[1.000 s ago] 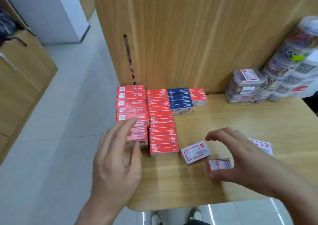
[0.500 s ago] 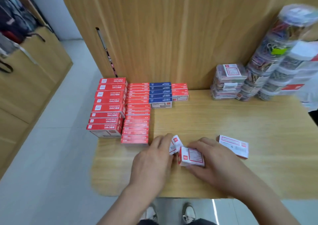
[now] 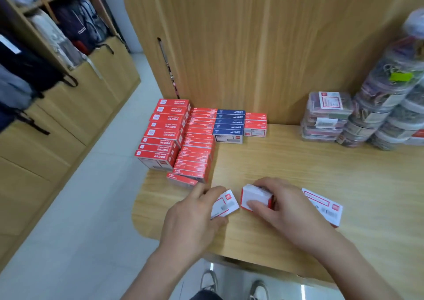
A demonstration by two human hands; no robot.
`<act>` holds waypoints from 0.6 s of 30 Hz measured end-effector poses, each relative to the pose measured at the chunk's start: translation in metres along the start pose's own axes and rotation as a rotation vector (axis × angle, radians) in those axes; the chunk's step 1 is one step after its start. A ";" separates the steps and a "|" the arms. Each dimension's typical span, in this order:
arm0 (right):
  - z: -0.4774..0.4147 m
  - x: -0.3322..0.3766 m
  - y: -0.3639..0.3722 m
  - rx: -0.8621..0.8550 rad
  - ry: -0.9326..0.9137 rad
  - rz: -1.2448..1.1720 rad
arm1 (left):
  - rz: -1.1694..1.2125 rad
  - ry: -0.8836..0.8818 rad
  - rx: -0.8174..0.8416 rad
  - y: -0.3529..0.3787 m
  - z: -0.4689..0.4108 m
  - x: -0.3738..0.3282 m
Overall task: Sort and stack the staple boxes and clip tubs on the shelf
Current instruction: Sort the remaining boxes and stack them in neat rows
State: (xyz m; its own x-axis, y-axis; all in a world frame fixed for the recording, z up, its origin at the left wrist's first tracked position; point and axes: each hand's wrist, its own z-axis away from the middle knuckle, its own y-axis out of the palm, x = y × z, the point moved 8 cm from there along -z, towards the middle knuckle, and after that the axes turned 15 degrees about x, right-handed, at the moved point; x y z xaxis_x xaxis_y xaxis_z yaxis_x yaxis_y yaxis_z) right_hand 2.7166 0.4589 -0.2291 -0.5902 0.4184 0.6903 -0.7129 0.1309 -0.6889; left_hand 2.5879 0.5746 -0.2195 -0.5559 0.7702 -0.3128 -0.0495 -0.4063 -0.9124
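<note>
Rows of red staple boxes (image 3: 167, 134) and a second red row (image 3: 197, 146) stand at the shelf's left end, with blue boxes (image 3: 229, 125) and a short red-white stack (image 3: 255, 125) behind. My left hand (image 3: 195, 217) grips a white-and-red staple box (image 3: 226, 204) lying flat. My right hand (image 3: 284, 208) is closed on another white-and-red box (image 3: 254, 196), tilted up on its edge. A third white box (image 3: 323, 205) lies to the right, partly behind my right hand. Clear clip tubs (image 3: 328, 116) are stacked at the back right.
The wooden shelf (image 3: 321, 162) has a rounded left front corner and a wooden back panel (image 3: 252, 47). Round clip tubs wrapped in plastic (image 3: 390, 107) lean at the far right. Floor and cabinets with bags (image 3: 46, 58) lie to the left.
Both hands came down onto the two loose white boxes and took hold of them; the right one now tilts its box on edge. The head camera shifted right and closer.
</note>
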 end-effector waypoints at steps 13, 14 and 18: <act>-0.011 0.015 0.011 -0.001 -0.196 0.028 | 0.419 0.051 -0.365 -0.012 0.020 0.090; -0.011 0.014 0.011 -0.029 -0.195 0.025 | 0.416 0.068 -0.395 -0.015 0.019 0.090; -0.008 0.011 0.011 -0.172 -0.161 0.127 | 0.489 0.035 -0.458 -0.015 0.010 0.094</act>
State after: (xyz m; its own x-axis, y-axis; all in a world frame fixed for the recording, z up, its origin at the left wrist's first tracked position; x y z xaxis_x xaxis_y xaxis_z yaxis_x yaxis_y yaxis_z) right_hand 2.7052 0.4724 -0.2309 -0.7334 0.2951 0.6125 -0.5622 0.2434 -0.7904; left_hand 2.5280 0.6485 -0.2323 -0.3977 0.5689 -0.7198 0.5623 -0.4688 -0.6812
